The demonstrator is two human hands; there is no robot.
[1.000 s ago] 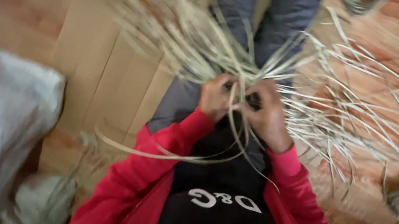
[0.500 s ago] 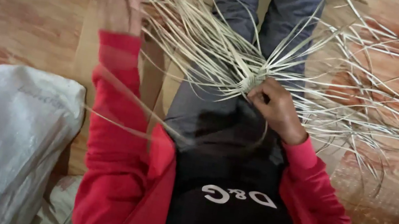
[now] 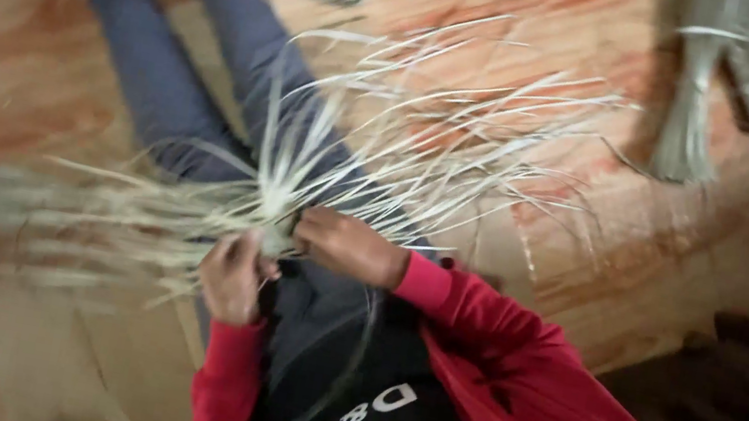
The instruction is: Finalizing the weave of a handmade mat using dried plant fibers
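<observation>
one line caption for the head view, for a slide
Seated on a reddish floor, left hand and right hand grip pale straw strips fanning out over the lap.

pale straw strips (image 3: 372,164) | fanned outward | gathered on lap
</observation>
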